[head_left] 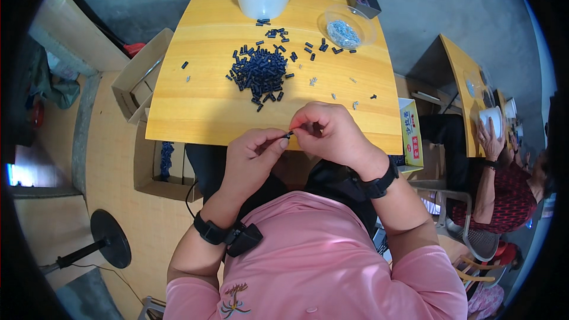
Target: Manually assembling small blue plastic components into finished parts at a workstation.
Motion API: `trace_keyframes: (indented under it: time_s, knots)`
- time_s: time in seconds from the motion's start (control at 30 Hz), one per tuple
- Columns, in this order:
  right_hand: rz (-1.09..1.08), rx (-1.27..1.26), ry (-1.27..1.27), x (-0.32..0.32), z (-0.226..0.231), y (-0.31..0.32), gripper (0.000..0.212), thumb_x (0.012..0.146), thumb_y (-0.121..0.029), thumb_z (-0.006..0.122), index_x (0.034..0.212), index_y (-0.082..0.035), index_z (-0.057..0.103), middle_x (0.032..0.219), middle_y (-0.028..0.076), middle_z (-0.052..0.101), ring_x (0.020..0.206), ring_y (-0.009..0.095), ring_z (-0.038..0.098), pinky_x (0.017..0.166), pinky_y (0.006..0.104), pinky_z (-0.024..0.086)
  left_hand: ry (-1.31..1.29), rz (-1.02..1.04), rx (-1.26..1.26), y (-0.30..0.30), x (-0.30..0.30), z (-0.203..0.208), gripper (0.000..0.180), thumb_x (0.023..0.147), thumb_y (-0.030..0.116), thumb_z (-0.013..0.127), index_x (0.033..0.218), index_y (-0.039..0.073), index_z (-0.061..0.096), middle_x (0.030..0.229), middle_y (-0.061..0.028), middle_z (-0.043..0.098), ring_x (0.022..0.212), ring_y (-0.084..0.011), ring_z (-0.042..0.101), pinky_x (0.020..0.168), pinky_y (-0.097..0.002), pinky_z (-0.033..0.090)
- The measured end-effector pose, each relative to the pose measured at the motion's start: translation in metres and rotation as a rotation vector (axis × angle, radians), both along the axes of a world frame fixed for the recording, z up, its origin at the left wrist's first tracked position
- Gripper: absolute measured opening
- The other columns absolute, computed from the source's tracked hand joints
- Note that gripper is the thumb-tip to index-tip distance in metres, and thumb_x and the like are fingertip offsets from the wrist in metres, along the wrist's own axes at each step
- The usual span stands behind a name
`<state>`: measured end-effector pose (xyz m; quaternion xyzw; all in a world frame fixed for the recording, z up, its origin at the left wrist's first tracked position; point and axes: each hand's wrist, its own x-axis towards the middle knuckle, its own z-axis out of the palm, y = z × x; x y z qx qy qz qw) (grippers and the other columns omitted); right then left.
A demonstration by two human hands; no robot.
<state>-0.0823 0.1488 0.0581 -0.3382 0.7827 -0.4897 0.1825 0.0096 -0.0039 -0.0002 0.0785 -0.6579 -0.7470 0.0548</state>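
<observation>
My left hand (256,153) pinches a small black cylindrical piece (289,134) just over the table's near edge. Against its other end are the closed fingertips of my right hand (333,136); whatever they grip is hidden. Beyond my hands, a heap of similar black pieces (261,72) lies on the wooden table (207,112), with more scattered around it. Tiny silvery metal bits (313,82) are spread to the right of the heap. At the far side stands a white tub (262,5) full of black pieces. A clear shallow bowl (368,28) contains many small silvery bits.
A dark open box (372,7) sits at the table's far right corner. Cardboard boxes (141,169) stand on the floor at left, a yellow carton (410,124) at right. Farther right, a co-worker's hand (491,143) holds a white tub (492,120) at another table.
</observation>
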Motion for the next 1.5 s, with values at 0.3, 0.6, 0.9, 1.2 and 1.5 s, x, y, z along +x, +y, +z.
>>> trace_keyframes:
  time_s: [0.3, 0.6, 0.9, 1.2, 1.5]
  knots:
    - [0.043, 0.047, -0.003, 0.000, -0.001, 0.001, 0.008, 0.076, 0.002, 0.062, 0.082, -0.001, 0.060, 0.068, 0.001, 0.055, 0.058, 0.005, 0.049, 0.051, 0.0197, 0.039, 0.071, 0.022, -0.138, 0.000, 0.000, 0.001, 0.013, 0.081, 0.008, 0.064, 0.092, 0.001, 0.065, 0.077, -0.0052, 0.062, 0.068, -0.0100, 0.058, 0.061, -0.0217, 0.046]
    - [0.122, 0.066, 0.305, 0.000, 0.002, 0.000, 0.012, 0.072, 0.005, 0.060, 0.082, -0.001, 0.059, 0.072, 0.011, 0.055, 0.061, 0.022, 0.055, 0.055, 0.0279, 0.044, 0.118, 0.026, -0.391, -0.001, 0.001, 0.010, 0.012, 0.080, 0.005, 0.064, 0.090, 0.001, 0.065, 0.080, -0.0077, 0.062, 0.071, -0.0140, 0.059, 0.064, -0.0235, 0.045]
    - [0.185, 0.049, 0.385, -0.004, -0.001, -0.004, 0.013, 0.071, 0.006, 0.060, 0.081, -0.001, 0.058, 0.074, 0.012, 0.057, 0.067, 0.027, 0.057, 0.058, 0.0313, 0.046, 0.178, 0.081, -0.468, 0.001, 0.000, 0.012, 0.010, 0.077, 0.007, 0.063, 0.085, 0.002, 0.064, 0.076, -0.0124, 0.060, 0.069, -0.0270, 0.058, 0.061, -0.0315, 0.046]
    - [0.055, -0.001, 0.235, 0.001, -0.008, -0.012, 0.013, 0.075, 0.005, 0.062, 0.087, -0.002, 0.061, 0.074, 0.009, 0.058, 0.062, 0.017, 0.056, 0.055, 0.0248, 0.043, 0.126, 0.128, -0.427, 0.001, 0.000, 0.018, 0.008, 0.080, 0.007, 0.061, 0.086, 0.001, 0.063, 0.076, -0.0102, 0.061, 0.066, -0.0199, 0.060, 0.060, -0.0278, 0.048]
    - [-0.133, -0.157, 0.294, 0.014, -0.022, -0.019, 0.020, 0.074, 0.007, 0.062, 0.092, -0.001, 0.064, 0.077, 0.006, 0.059, 0.063, 0.012, 0.055, 0.056, 0.0209, 0.043, -0.205, 0.045, 0.310, -0.002, -0.005, 0.009, 0.015, 0.088, 0.012, 0.057, 0.093, -0.001, 0.062, 0.086, -0.0070, 0.064, 0.073, -0.0116, 0.061, 0.066, -0.0235, 0.050]
